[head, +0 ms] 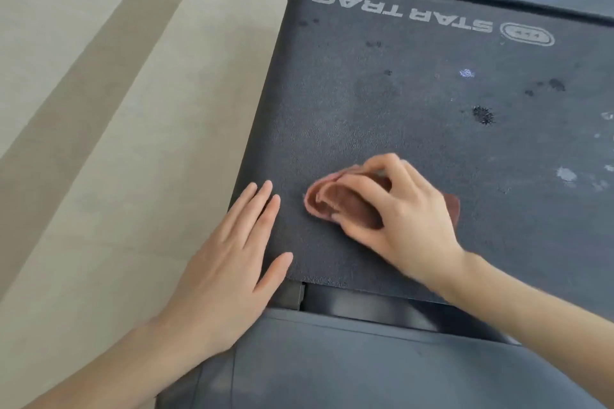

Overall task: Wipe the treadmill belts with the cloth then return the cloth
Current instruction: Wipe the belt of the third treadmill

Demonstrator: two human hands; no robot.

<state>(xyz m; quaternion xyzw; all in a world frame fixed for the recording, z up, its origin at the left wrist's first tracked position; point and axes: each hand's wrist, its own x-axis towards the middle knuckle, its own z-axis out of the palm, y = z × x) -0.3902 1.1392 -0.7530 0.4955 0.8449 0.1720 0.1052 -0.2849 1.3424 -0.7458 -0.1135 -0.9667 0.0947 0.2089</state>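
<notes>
Curled fingers (pixel 362 186) of the right hand (pixel 395 212), gripping a bunched brown cloth (pixel 345 206) and pressing it onto the treadmill belt (pixel 382 103), near the belt's near-left corner. Left hand (pixel 229 249) flat, fingers straight, holding nothing, resting across the belt's left edge. Dark spots (pixel 483 114) and pale smears (pixel 566 173) toward the belt's right side (apparently not yet wiped). Likely soft, light, easily crumpled; best held by the gathered middle, palm on top.
</notes>
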